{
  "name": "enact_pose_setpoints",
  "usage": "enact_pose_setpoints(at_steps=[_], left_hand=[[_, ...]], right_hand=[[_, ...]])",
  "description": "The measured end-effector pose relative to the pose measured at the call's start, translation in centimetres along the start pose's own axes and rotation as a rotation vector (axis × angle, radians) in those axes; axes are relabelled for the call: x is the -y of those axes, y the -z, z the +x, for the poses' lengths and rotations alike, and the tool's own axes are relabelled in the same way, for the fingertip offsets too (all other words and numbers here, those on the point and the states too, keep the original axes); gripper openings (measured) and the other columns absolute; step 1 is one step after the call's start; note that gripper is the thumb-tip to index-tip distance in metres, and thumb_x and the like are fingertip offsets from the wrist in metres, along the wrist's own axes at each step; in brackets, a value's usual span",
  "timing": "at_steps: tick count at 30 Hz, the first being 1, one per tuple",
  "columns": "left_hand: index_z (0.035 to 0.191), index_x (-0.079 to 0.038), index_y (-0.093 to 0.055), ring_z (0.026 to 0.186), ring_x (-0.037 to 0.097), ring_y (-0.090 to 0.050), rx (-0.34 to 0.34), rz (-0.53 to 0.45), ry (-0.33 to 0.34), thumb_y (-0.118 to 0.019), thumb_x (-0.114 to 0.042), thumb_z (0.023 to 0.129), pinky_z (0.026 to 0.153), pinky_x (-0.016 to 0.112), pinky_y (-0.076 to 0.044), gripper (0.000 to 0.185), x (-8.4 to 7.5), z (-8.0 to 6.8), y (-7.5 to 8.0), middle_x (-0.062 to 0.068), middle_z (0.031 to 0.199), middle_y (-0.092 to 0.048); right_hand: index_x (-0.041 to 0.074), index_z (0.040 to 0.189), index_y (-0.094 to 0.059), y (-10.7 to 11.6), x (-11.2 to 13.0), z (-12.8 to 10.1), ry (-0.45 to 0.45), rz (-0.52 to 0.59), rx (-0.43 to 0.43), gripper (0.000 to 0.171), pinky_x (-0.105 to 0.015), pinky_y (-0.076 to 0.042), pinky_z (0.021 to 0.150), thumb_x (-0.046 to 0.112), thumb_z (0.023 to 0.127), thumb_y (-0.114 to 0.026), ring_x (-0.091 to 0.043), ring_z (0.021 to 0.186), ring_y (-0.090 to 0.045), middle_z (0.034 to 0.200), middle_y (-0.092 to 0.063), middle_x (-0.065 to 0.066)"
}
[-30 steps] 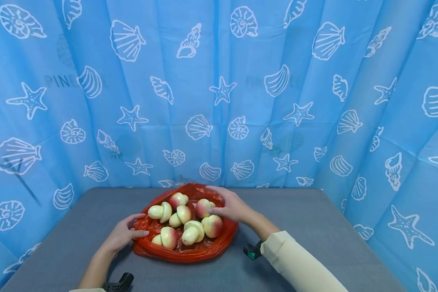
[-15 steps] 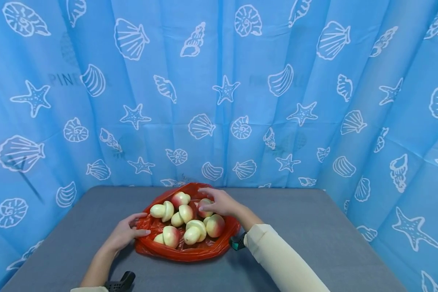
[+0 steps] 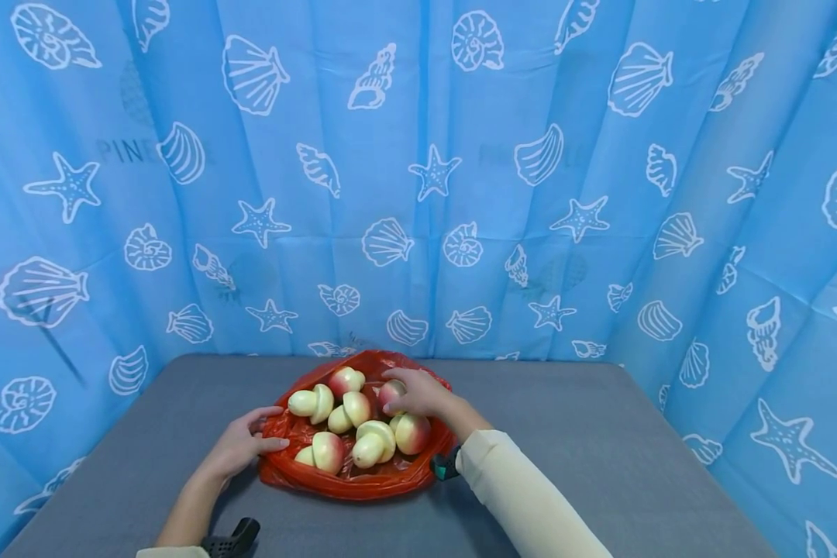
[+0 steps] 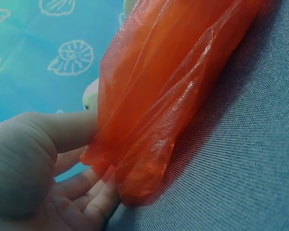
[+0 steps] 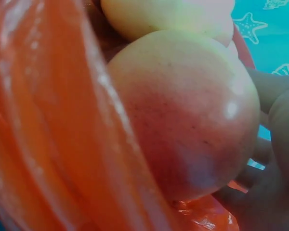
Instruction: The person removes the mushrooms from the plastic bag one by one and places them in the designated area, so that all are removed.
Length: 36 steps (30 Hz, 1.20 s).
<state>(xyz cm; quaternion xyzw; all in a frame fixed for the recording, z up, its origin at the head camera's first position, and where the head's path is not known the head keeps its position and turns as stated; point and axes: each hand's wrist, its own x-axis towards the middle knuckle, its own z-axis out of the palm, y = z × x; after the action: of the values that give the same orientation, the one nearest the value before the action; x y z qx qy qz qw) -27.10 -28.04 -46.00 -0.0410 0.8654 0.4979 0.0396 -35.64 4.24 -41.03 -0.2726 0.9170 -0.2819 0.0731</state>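
Spreading across the grey surface (image 3: 586, 434), a red plastic bag (image 3: 349, 482) holds pale pink-blushed peaches before a blue seashell-print curtain (image 3: 600, 194). The left hand (image 3: 240, 446) pinches the bag's near-left edge between thumb and fingers (image 4: 94, 192). The right hand (image 3: 418, 394) curls its fingers around one peach (image 3: 390, 394) at the back.

A table (image 3: 600, 442) is spread across the lower part of the frame, with a curtain (image 3: 418, 178) hung behind it and along both sides. A bag (image 3: 363, 484) is laid at the lower centre of the table, and peaches (image 3: 352, 422) are piled in it. The left hand (image 3: 240, 446) is placed at the bag's left edge, the right hand (image 3: 418, 391) inside it at the upper right, among the peaches.
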Motion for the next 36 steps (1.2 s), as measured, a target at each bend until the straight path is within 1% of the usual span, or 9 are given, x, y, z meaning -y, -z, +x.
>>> enact_pose_setpoints(at_steps=[6, 12, 16, 23, 26, 30, 33, 36], left_hand=[[0.139, -0.001, -0.047, 0.112, 0.039, -0.050, 0.001, 0.001, -0.005, -0.079, -0.030, 0.080, 0.089, 0.054, -0.047, 0.073, -0.1, 0.0, 0.0, 0.030, 0.133, -0.048], [0.140, -0.003, -0.047, 0.115, 0.041, -0.048, 0.007, -0.006, 0.001, -0.079, -0.033, 0.080, 0.090, 0.055, -0.046, 0.074, 0.2, 0.1, 0.1, 0.030, 0.135, -0.046], [0.140, -0.003, -0.047, 0.114, 0.041, -0.048, 0.006, 0.001, -0.002, -0.079, -0.034, 0.080, 0.089, 0.055, -0.046, 0.075, 0.4, 0.2, 0.1, 0.030, 0.134, -0.046], [0.139, -0.002, -0.047, 0.115, 0.042, -0.048, -0.001, 0.004, 0.005, -0.080, -0.034, 0.078, 0.090, 0.057, -0.045, 0.076, 0.3, 0.2, 0.1, 0.031, 0.134, -0.046], [0.139, -0.002, -0.048, 0.111, 0.039, -0.050, 0.002, 0.003, -0.007, -0.080, -0.032, 0.079, 0.088, 0.053, -0.047, 0.075, 0.3, 0.2, 0.1, 0.030, 0.131, -0.049], [0.139, -0.001, -0.048, 0.105, 0.034, -0.054, 0.007, 0.000, -0.017, -0.079, -0.031, 0.081, 0.083, 0.046, -0.049, 0.073, 0.3, 0.1, 0.1, 0.026, 0.125, -0.054], [0.139, -0.002, -0.048, 0.106, 0.033, -0.053, 0.010, 0.001, -0.009, -0.079, -0.032, 0.081, 0.083, 0.046, -0.049, 0.072, 0.3, 0.0, 0.1, 0.025, 0.125, -0.054], [0.140, -0.002, -0.047, 0.106, 0.033, -0.053, 0.011, -0.001, -0.005, -0.079, -0.032, 0.081, 0.083, 0.047, -0.049, 0.073, 0.3, 0.0, 0.2, 0.025, 0.126, -0.054]], right_hand=[[0.009, 0.136, -0.056, -0.2, 0.0, 0.1, -0.022, -0.009, -0.016, 0.058, -0.046, -0.044, 0.098, 0.022, 0.083, -0.077, -0.024, 0.111, -0.056, 0.125, -0.061, -0.006], [0.012, 0.133, -0.059, -0.1, -0.1, -0.1, -0.026, -0.017, -0.015, 0.056, -0.045, -0.047, 0.094, 0.025, 0.083, -0.078, -0.022, 0.107, -0.056, 0.121, -0.063, -0.003], [0.013, 0.133, -0.059, 0.0, -0.1, -0.3, -0.024, -0.021, -0.018, 0.055, -0.045, -0.048, 0.093, 0.025, 0.083, -0.078, -0.023, 0.108, -0.056, 0.122, -0.062, -0.004], [0.013, 0.134, -0.059, 0.5, -0.2, -0.7, 0.000, -0.032, -0.053, 0.058, -0.044, -0.047, 0.093, 0.026, 0.081, -0.079, -0.024, 0.109, -0.056, 0.123, -0.062, -0.005], [0.013, 0.133, -0.060, 0.9, -0.3, -0.9, 0.020, -0.032, -0.070, 0.058, -0.044, -0.047, 0.093, 0.026, 0.081, -0.079, -0.024, 0.109, -0.056, 0.123, -0.062, -0.006], [0.014, 0.133, -0.060, 1.5, -0.4, -1.5, 0.052, -0.028, -0.105, 0.056, -0.044, -0.045, 0.097, 0.025, 0.081, -0.079, -0.025, 0.114, -0.056, 0.127, -0.061, -0.007], [0.014, 0.134, -0.059, 1.9, -0.4, -2.0, 0.061, -0.012, -0.128, 0.055, -0.045, -0.044, 0.098, 0.024, 0.083, -0.078, -0.025, 0.116, -0.055, 0.129, -0.060, -0.007], [0.014, 0.135, -0.058, 2.5, -0.3, -2.5, 0.047, 0.015, -0.140, 0.055, -0.046, -0.045, 0.098, 0.024, 0.085, -0.077, -0.025, 0.118, -0.054, 0.131, -0.059, -0.006]])
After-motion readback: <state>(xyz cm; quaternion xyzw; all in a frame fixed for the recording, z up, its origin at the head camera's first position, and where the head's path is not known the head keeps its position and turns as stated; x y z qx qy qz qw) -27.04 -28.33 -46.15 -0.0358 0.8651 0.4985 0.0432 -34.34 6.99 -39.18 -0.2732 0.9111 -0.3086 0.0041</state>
